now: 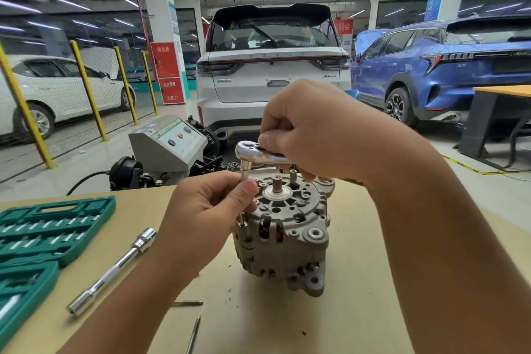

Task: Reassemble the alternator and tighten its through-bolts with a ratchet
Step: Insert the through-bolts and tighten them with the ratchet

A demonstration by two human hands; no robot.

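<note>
- At the middle of the table, the alternator stands on end, shaft up.
- The right hand curls round the ratchet handle, held level above the alternator; the ratchet head sits at 10 o'clock of the shaft.
- The left hand pinches the socket and bolt under the ratchet head, at the alternator's 9 o'clock edge.
- An extension bar lies at 8 o'clock of the alternator, beside a green tool case.
</note>
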